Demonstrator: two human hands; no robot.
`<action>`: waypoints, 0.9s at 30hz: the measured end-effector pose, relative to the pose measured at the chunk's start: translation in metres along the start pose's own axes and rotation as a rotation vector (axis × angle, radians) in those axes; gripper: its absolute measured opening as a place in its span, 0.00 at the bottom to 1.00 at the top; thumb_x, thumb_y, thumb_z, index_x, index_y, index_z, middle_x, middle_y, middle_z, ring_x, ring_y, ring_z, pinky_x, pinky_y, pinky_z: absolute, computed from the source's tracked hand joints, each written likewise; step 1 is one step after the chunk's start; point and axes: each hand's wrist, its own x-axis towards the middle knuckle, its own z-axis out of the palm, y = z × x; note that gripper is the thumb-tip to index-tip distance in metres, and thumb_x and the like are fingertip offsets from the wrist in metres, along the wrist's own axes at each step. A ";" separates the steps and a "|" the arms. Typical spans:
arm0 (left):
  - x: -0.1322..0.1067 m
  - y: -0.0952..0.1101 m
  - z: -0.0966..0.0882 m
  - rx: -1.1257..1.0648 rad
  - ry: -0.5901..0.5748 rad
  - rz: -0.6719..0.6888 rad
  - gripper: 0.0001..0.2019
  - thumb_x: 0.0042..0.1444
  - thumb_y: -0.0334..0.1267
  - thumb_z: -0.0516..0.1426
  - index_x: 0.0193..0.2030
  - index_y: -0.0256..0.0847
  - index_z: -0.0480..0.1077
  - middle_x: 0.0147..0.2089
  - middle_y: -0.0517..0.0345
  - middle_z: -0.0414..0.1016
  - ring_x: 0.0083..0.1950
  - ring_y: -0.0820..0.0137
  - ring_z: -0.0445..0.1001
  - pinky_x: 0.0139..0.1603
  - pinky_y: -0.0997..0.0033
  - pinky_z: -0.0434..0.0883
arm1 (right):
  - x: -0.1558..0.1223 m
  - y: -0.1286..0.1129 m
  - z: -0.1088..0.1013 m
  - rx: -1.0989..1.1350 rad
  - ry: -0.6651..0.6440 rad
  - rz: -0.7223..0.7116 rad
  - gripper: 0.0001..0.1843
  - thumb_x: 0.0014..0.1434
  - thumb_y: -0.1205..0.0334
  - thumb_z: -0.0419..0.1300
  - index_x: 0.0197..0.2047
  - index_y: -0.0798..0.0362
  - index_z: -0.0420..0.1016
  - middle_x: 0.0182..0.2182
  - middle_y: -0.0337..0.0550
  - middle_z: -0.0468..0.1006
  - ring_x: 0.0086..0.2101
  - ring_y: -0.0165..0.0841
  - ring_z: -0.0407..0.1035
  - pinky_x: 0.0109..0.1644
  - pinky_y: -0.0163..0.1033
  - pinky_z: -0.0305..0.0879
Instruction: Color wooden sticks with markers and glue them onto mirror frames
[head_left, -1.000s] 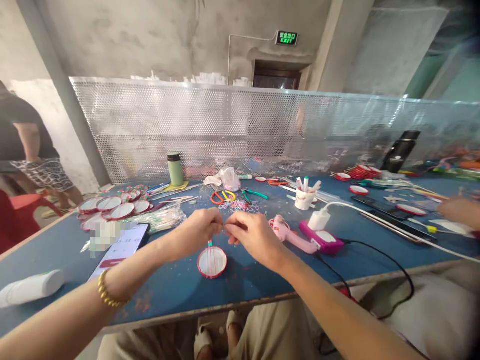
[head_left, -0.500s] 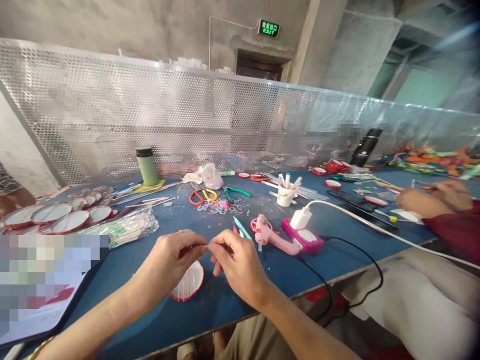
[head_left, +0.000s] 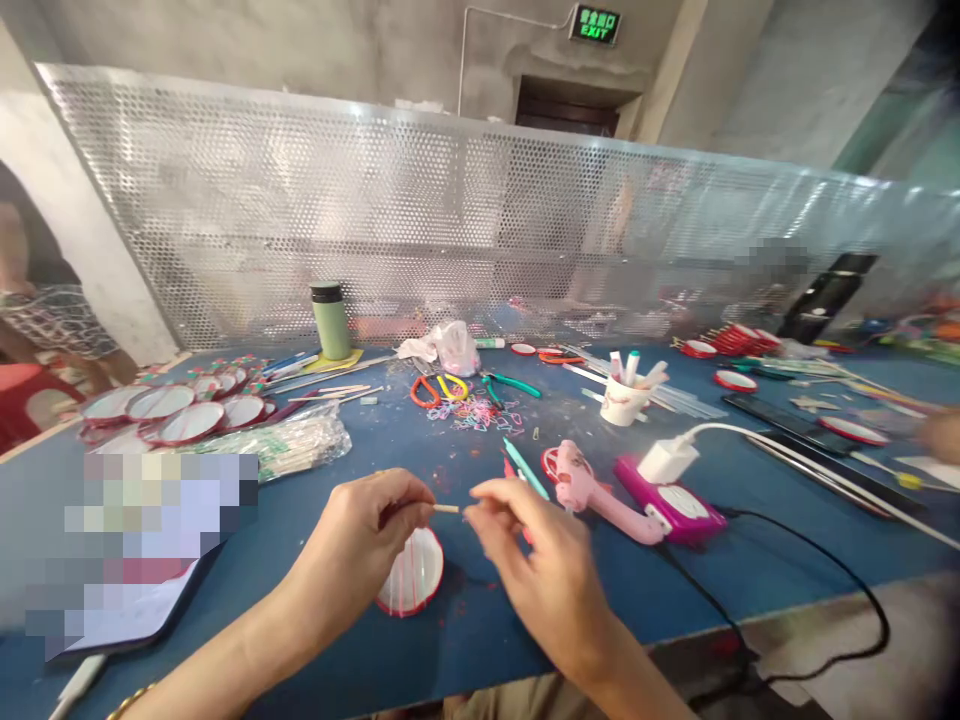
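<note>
A short, thin wooden stick (head_left: 447, 509) is pinched between the thumb and fingers of my left hand (head_left: 382, 535), its pale end pointing right. Just beyond that end is my right hand (head_left: 536, 565), its thumb and forefinger slightly apart and the other fingers loosely curled. I see nothing held in it. Beneath my left hand, a round white disc with a red rim (head_left: 412, 575) lies on the blue table, pinkish lines running across it; my fingers cover part of it.
Right of my hands are a pink glue gun (head_left: 600, 495) and a purple power strip (head_left: 671, 500) with cables. Pliers (head_left: 514, 385), small coloured clips (head_left: 476, 412) and a cup of pens (head_left: 624, 400) lie further back. Red-rimmed discs (head_left: 191, 422) and a tablet (head_left: 165, 560) sit left.
My right hand has drawn away from my left fingertips, and the stick between them now shows. The whole view has swung left, so the table things appear further right.
</note>
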 end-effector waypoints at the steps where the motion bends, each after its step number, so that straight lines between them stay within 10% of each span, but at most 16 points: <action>1: 0.002 -0.003 -0.001 -0.012 -0.003 -0.038 0.11 0.57 0.43 0.55 0.29 0.43 0.74 0.25 0.62 0.71 0.27 0.72 0.65 0.27 0.74 0.60 | -0.002 0.004 -0.012 -0.109 0.080 -0.065 0.04 0.68 0.62 0.58 0.45 0.50 0.71 0.30 0.37 0.80 0.27 0.29 0.75 0.33 0.33 0.69; 4: 0.009 -0.016 -0.005 -0.088 -0.017 -0.121 0.11 0.55 0.43 0.56 0.29 0.41 0.74 0.25 0.61 0.71 0.28 0.72 0.65 0.29 0.73 0.61 | -0.012 0.025 -0.052 -0.552 0.197 -0.116 0.05 0.68 0.61 0.57 0.46 0.49 0.72 0.34 0.43 0.81 0.30 0.34 0.74 0.38 0.39 0.68; 9: 0.019 -0.025 -0.007 -0.110 0.007 -0.122 0.10 0.53 0.43 0.56 0.28 0.40 0.74 0.25 0.60 0.72 0.28 0.71 0.65 0.31 0.72 0.61 | -0.032 0.074 -0.086 -1.084 -0.027 -0.163 0.21 0.70 0.51 0.43 0.41 0.53 0.74 0.35 0.56 0.78 0.34 0.49 0.69 0.35 0.51 0.62; 21: 0.017 -0.020 -0.014 0.139 0.139 -0.015 0.10 0.56 0.40 0.54 0.30 0.42 0.75 0.29 0.58 0.76 0.31 0.69 0.69 0.33 0.71 0.63 | -0.037 0.097 -0.076 -1.057 -0.160 -0.146 0.15 0.70 0.61 0.45 0.34 0.50 0.68 0.26 0.48 0.72 0.30 0.44 0.65 0.37 0.49 0.61; 27: 0.016 -0.019 -0.012 0.101 0.118 -0.013 0.11 0.56 0.44 0.54 0.30 0.43 0.75 0.30 0.59 0.77 0.31 0.68 0.70 0.33 0.70 0.63 | -0.034 0.068 -0.082 -0.863 0.037 -0.191 0.11 0.71 0.59 0.48 0.46 0.54 0.68 0.35 0.52 0.78 0.35 0.42 0.74 0.41 0.46 0.69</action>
